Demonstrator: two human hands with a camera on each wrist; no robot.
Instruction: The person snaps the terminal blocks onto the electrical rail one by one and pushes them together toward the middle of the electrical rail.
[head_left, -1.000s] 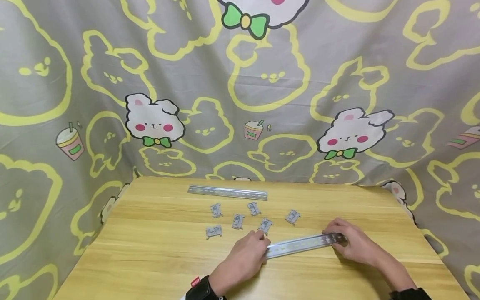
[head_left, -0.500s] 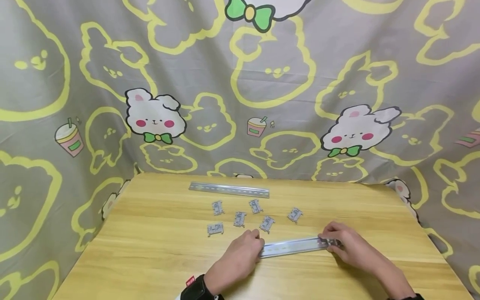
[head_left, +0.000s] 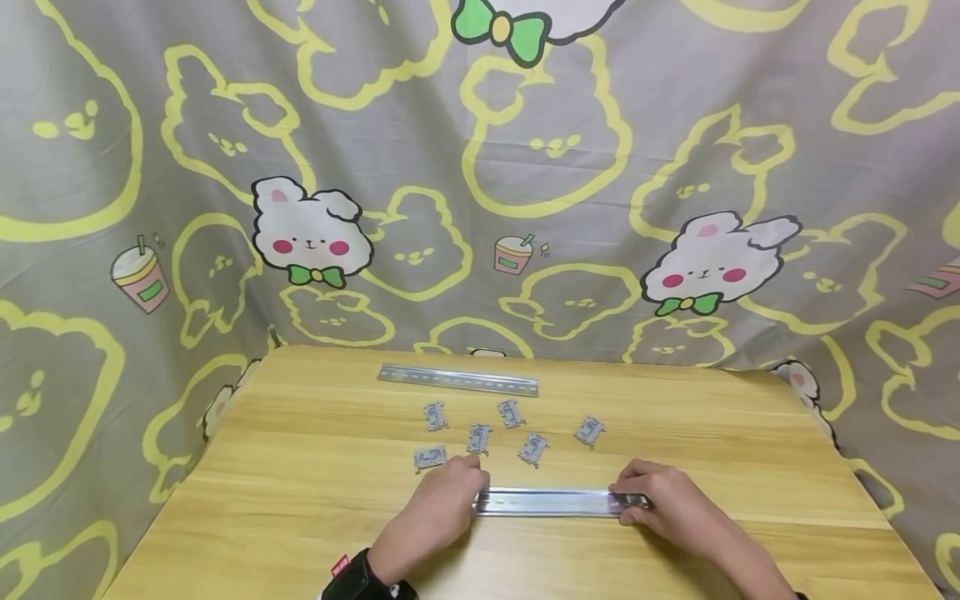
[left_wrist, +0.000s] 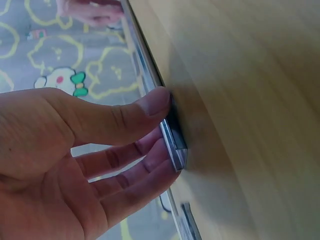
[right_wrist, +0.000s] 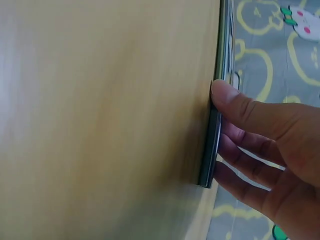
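Observation:
A slotted metal DIN rail [head_left: 551, 502] lies level across the near part of the table, parallel to its front. My left hand [head_left: 447, 498] grips its left end, thumb on the near edge and fingers along the far edge. At the other end my right hand [head_left: 663, 502] pinches the rail the same way. In the left wrist view the rail's end [left_wrist: 180, 157] pokes out past the fingers, close to the wood. The right wrist view shows the opposite end [right_wrist: 206, 175] between thumb and fingers.
Behind the hands several grey terminal blocks [head_left: 533, 448] are scattered on the wooden table [head_left: 300, 500]. A second slotted DIN rail [head_left: 457, 380] lies farther back, near the far edge. Patterned curtain [head_left: 420, 167] surrounds the back and sides.
Both hands have shifted left with the rail, which has turned from a slant to lying straight across. The terminal blocks and the far rail have stayed in place.

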